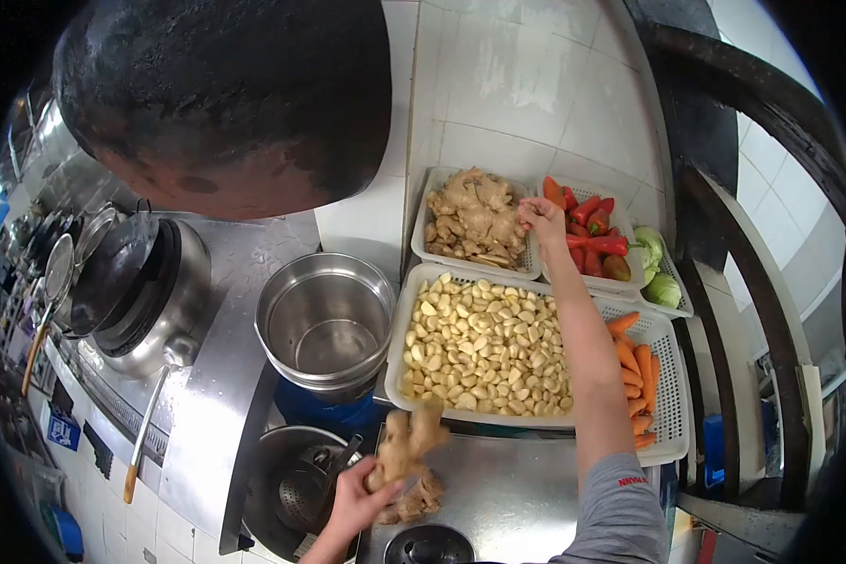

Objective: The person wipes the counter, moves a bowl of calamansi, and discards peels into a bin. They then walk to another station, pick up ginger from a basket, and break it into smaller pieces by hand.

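Note:
My left hand [359, 496] is closed around a knobbly piece of ginger [406, 449], held up over the steel worktop. More ginger [417, 500] lies on the metal just under it. My right hand [540, 216] reaches far forward to the right edge of a white basket [430, 249] heaped with ginger root [479, 214]. Its fingers are pinched together there, and whatever they may hold is hidden. Below that forearm sits a wide white tray [397, 362] full of peeled garlic cloves [484, 348].
Red peppers [597, 230], cabbage [663, 289] and carrots [641, 371] fill baskets to the right. Left stand a steel pot [324, 310], a deep pot with a strainer [296, 493], and a wok [117, 273]. A black lid [430, 545] lies at the near edge.

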`<move>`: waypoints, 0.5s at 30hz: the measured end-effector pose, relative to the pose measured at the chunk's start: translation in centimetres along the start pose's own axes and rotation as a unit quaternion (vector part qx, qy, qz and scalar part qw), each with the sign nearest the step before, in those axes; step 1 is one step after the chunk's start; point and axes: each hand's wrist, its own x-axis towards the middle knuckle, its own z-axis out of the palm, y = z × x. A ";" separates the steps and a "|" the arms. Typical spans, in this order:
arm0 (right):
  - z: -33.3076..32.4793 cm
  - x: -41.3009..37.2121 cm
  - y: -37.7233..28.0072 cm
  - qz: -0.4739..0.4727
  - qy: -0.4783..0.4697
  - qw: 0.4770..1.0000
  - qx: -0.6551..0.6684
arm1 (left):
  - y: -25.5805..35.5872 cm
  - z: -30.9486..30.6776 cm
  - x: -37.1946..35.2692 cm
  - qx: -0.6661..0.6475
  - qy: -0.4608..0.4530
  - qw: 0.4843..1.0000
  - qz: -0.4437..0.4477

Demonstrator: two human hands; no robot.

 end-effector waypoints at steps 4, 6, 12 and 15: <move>-2.4 -1.5 -0.7 -0.004 0.021 1.000 0.003 | 5.1 2.0 6.4 -0.103 -0.077 0.991 0.030; -3.3 -2.2 -1.2 -0.006 0.029 0.999 0.012 | 7.1 3.3 10.7 -0.122 -0.073 0.988 0.068; -5.5 -4.0 -2.1 0.008 0.051 0.998 0.033 | 12.3 7.2 27.6 -0.111 -0.066 0.987 0.094; -5.9 -4.9 -2.5 0.014 0.058 0.997 0.046 | 10.5 8.5 36.4 -0.080 -0.019 0.994 0.078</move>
